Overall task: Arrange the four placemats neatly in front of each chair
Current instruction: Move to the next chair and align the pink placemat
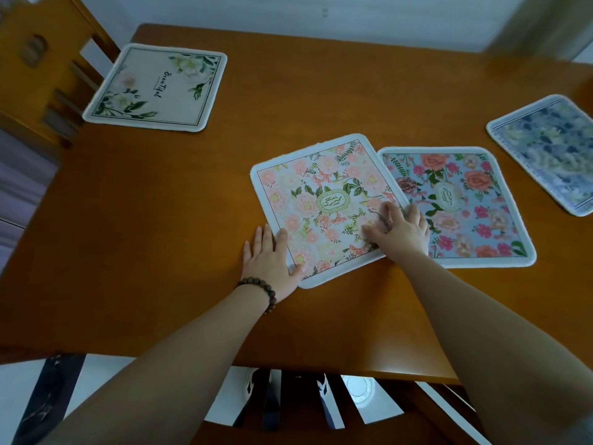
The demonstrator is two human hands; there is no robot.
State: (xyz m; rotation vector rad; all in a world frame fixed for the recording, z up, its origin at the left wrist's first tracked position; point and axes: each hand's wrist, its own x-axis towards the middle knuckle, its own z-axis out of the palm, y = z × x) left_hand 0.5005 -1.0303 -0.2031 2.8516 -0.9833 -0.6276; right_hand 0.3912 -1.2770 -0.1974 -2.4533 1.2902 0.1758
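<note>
Pink placemat (324, 208) sits skewed under the left hand (268, 256) and right hand (398, 231), fingers spread flat; best pivot it square to the table (144, 220) edge.

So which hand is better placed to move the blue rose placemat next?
Probably the right hand: it lies at the blue rose placemat's near edge. The left hand rests beyond the pink floral placemat.

The blue-grey placemat (550, 152) runs off the right edge; the chair (35, 75) at left is blurred.
</note>
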